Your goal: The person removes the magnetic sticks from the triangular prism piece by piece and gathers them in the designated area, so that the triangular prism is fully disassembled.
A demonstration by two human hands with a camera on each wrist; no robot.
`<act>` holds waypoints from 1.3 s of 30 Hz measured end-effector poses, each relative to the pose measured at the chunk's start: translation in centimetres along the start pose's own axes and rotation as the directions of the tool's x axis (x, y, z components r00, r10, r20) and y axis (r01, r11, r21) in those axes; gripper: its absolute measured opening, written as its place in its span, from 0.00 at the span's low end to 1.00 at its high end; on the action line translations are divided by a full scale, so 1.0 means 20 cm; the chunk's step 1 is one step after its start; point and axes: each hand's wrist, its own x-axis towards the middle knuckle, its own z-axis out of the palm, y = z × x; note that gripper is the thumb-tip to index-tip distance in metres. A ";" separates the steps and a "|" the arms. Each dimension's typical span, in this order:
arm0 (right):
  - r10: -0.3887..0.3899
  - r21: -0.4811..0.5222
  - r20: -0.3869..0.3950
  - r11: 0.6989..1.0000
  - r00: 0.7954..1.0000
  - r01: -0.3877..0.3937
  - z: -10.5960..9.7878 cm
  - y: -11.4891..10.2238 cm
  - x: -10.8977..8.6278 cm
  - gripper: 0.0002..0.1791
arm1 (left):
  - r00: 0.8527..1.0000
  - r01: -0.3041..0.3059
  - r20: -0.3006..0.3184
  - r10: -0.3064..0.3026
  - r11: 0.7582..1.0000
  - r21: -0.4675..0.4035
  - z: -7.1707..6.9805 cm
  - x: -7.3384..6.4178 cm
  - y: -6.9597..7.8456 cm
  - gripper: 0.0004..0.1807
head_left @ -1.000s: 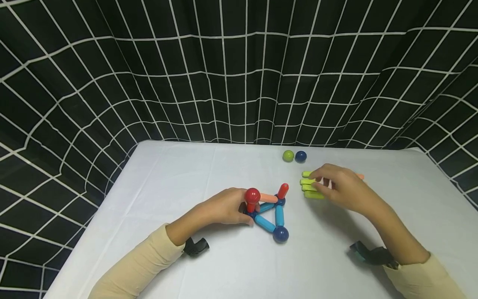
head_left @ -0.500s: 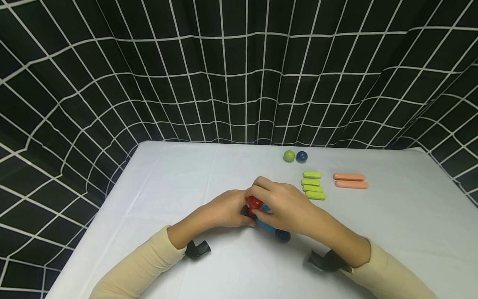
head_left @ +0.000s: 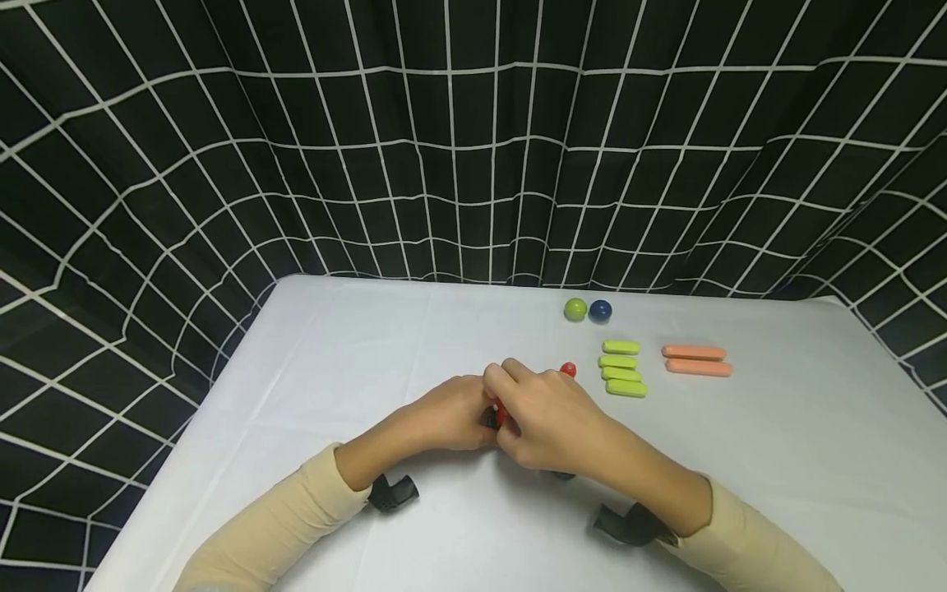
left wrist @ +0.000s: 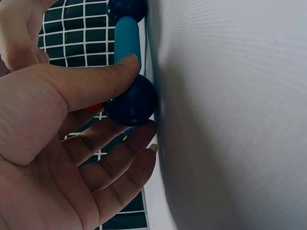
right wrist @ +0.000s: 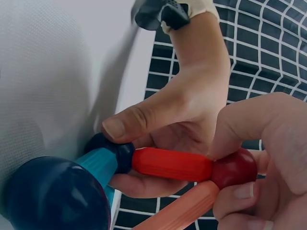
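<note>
"How were the hands posed?"
"Close together: the left hand [head_left: 453,413] gripped a dark-blue ball [left wrist: 132,103] low by the white cloth [head_left: 370,329]; the right hand [head_left: 551,419] pinched the red ball [right wrist: 235,167]."
"The red rod [right wrist: 172,164]?"
"Between them, touching both balls."

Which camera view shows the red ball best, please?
The right wrist view: the red ball shows plainly there, held by the right hand at the end of a red stick. In the head view, the right hand hides most or all of it; the left wrist view does not plainly show it.
</note>
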 end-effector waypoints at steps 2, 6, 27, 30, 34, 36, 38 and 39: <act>-0.001 0.022 0.001 1.000 1.000 0.001 0.00 0.00 0.00 0.17 | 1.000 -0.002 0.002 0.002 1.000 -0.003 0.00 0.00 0.00 0.15; -0.002 0.062 0.001 0.998 1.000 0.002 0.00 0.01 -0.01 0.17 | 1.000 -0.008 0.001 0.008 1.000 0.000 0.00 0.00 0.00 0.15; 0.303 0.337 -0.062 0.903 0.951 -0.266 -0.31 0.31 -0.04 0.24 | 0.999 0.026 0.022 -0.026 1.000 0.008 0.00 0.03 -0.01 0.16; 0.366 0.433 -0.003 0.839 0.931 -0.329 -0.35 0.47 -0.07 0.27 | 0.999 0.038 0.025 -0.037 0.999 -0.001 0.00 0.03 -0.01 0.16; 0.443 0.474 0.037 0.781 0.896 -0.406 -0.35 0.67 -0.13 0.26 | 0.999 0.039 0.026 -0.039 0.999 0.001 0.00 0.03 0.00 0.16; 0.488 0.451 0.019 0.775 0.873 -0.443 -0.33 0.75 -0.15 0.25 | 0.999 0.041 0.027 -0.041 0.999 0.000 0.01 0.02 0.00 0.16; 0.537 0.417 -0.001 0.767 0.844 -0.488 -0.32 0.82 -0.17 0.24 | 0.999 0.042 0.026 -0.042 0.999 -0.002 0.00 0.02 0.00 0.16; 0.564 0.397 -0.008 0.760 0.826 -0.515 -0.30 0.85 -0.17 0.24 | 0.999 0.041 0.025 -0.041 0.999 -0.003 0.00 0.02 0.00 0.16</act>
